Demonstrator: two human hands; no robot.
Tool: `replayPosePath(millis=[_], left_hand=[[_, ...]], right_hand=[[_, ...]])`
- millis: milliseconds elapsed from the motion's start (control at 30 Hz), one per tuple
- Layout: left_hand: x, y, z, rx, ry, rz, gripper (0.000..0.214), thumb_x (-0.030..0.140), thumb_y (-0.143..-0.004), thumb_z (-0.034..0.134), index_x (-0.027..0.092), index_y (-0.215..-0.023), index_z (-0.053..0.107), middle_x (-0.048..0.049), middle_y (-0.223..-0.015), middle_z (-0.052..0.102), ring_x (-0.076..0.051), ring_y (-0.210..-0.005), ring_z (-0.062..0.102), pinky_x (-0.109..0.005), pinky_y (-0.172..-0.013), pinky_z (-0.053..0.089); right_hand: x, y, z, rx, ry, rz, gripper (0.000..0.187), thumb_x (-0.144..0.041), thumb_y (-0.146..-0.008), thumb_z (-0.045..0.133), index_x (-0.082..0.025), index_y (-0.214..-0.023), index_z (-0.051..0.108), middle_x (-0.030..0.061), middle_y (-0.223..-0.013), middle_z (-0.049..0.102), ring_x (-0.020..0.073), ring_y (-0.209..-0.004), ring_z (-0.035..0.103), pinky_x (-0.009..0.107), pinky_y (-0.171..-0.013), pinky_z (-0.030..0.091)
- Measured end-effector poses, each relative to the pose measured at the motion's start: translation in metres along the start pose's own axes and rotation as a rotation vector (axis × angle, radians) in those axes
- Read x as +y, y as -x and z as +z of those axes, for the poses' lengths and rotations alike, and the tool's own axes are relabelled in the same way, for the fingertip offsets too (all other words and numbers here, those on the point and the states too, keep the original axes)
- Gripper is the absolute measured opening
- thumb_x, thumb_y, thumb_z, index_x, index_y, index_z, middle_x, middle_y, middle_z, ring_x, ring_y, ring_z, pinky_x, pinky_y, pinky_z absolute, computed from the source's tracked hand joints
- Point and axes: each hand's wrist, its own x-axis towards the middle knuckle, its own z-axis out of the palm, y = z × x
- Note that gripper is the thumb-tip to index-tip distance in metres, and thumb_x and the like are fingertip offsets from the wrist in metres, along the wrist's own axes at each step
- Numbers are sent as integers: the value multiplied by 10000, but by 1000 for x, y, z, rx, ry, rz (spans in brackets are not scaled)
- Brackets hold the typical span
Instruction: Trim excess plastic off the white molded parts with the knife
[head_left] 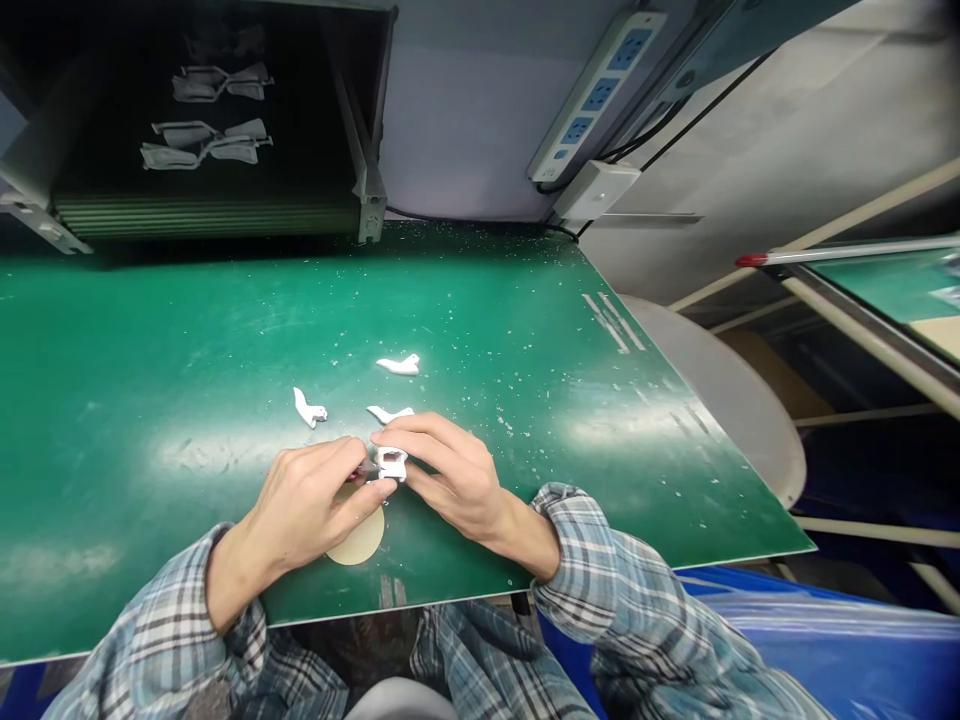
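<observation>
The white plastic part (391, 464) is held just above the tabletop (480, 330), pinched in the closed right hand (450, 475). A small red-handled tool (367, 468) is gripped in the left hand (315, 495), its metal end set against the part. If the tool slips on the small, smooth plastic, the right hand could be nicked or the part dropped.

The left hand (307, 500) pinches a little red-handled tool (367, 467) against a small white plastic piece (391, 463) held by the right hand (450, 475), and three more white pieces (390, 413) lie close by on the green table (150, 350).
</observation>
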Motion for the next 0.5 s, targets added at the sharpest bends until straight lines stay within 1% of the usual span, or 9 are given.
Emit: replayPosePath(millis=[133, 233, 367, 433, 500], left_hand=[[1, -1, 0, -5, -13, 11, 373, 426, -1109, 455, 204, -813, 498, 43, -672, 556, -102, -538, 472, -241, -540, 338], [2, -2, 0, -15, -22, 7, 392, 419, -1115, 435, 203, -792, 487, 41, -655, 533, -104, -529, 445, -245, -534, 322], [2, -3, 0, -37, 24, 12, 421, 388, -1125, 410, 202, -751, 465, 44, -629, 498, -103, -524, 418, -244, -527, 306], [1, -2, -1, -43, 62, 20, 435, 379, -1124, 415, 203, -729, 452, 48, -612, 479, -101, -515, 409, -241, -518, 304], [0, 0, -2, -15, 73, 11, 407, 388, -1111, 458, 204, -749, 481, 51, -619, 495, -99, -517, 430, -231, -521, 332]], right_hand=[[1, 1, 0, 8, 24, -7, 229, -208, -1039, 622, -238, -1235, 736, 103, -1122, 773, 217, -968, 756, 353, -842, 621], [1, 2, 0, 0, 13, 9, 249, -208, -1038, 617, -260, -1249, 739, 96, -1136, 776, 223, -984, 758, 364, -851, 614], [2, 1, -3, -5, 24, 2, 246, -216, -1045, 605, -255, -1249, 737, 95, -1130, 782, 225, -989, 760, 368, -860, 610], [2, 0, -3, 3, 36, -8, 235, -224, -1046, 612, -247, -1248, 730, 98, -1129, 784, 226, -997, 760, 369, -861, 607], [1, -1, -1, 11, 22, -13, 229, -229, -1042, 624, -236, -1248, 724, 103, -1124, 785, 230, -1002, 757, 369, -858, 602]])
